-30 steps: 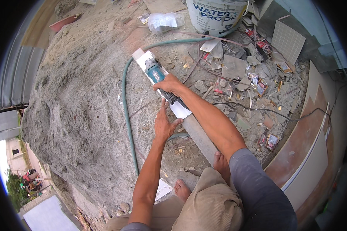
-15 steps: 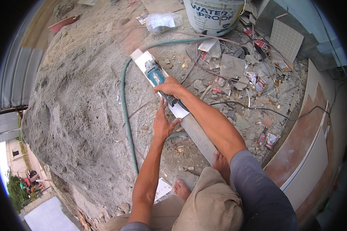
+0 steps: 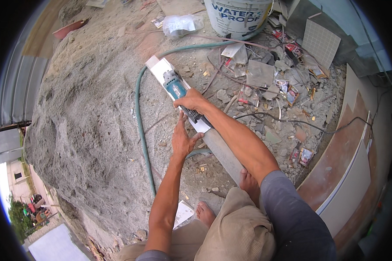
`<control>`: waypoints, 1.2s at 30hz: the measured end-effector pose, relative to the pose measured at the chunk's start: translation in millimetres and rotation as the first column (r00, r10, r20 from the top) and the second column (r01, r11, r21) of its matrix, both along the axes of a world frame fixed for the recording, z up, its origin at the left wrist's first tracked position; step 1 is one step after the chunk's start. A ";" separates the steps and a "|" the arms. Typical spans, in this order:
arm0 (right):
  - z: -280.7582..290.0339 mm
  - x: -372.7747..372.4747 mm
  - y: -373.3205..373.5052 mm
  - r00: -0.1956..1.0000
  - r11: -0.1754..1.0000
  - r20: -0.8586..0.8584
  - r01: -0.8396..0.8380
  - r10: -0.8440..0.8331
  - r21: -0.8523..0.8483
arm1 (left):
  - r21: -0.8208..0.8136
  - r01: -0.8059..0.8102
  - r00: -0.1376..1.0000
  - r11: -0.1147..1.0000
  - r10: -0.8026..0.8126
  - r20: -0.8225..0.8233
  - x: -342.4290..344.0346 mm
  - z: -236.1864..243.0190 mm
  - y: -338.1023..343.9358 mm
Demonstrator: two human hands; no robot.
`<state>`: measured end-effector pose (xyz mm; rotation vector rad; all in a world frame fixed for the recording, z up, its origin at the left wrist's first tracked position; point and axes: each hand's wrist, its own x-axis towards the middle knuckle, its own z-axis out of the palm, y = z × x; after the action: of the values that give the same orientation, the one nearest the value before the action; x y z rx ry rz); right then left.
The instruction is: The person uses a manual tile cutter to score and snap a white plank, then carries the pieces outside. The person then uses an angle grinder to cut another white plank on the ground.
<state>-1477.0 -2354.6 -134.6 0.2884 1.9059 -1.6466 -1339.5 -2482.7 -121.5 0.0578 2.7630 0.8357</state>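
My right hand (image 3: 192, 100) is closed around the body of a teal and black angle grinder (image 3: 176, 88). The tool lies along a narrow white tile strip (image 3: 160, 68), its head toward the far end; its disc is hidden. With thumb and fingers spread, my left hand (image 3: 184, 138) holds the strip's near left edge, fingertips close to the grinder's rear. Beneath the strip runs a long grey board (image 3: 224, 153), stretching back toward my bare right foot (image 3: 249, 182).
A green hose (image 3: 141, 108) curves around the left side. Rubble and broken tiles (image 3: 260, 73) lie to the right, crossed by a black cord (image 3: 300, 123). A white bucket (image 3: 235, 21) stands at the back. Grey sand (image 3: 82, 117) is heaped at left.
The grinder has slid slightly toward me along the tile strip with my right hand on it. My left hand stays at the strip's edge. The whole view has shifted a little.
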 end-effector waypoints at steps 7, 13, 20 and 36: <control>-2.4 6.3 3.9 1.000 1.000 -0.010 0.006 -0.006 0.015 | 0.000 -0.006 1.000 1.000 0.006 0.023 -1.6 -2.1 0.7; 2.2 12.1 8.1 1.000 1.000 0.001 -0.001 0.001 0.008 | 0.028 -0.056 0.996 0.998 0.054 0.077 -1.6 2.8 2.6; -6.9 16.9 7.9 1.000 1.000 -0.020 0.015 -0.015 0.008 | 0.012 -0.018 0.999 1.000 0.018 0.043 -1.7 0.4 1.0; -11.2 29.0 11.1 0.999 1.000 0.030 -0.015 0.015 0.009 | 0.009 -0.027 0.998 1.000 0.026 0.064 -1.2 0.2 -0.6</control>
<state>-1448.0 -2343.5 -145.8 0.3003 1.8890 -1.6153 -1340.7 -2483.3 -121.3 -0.0034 2.7062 0.8423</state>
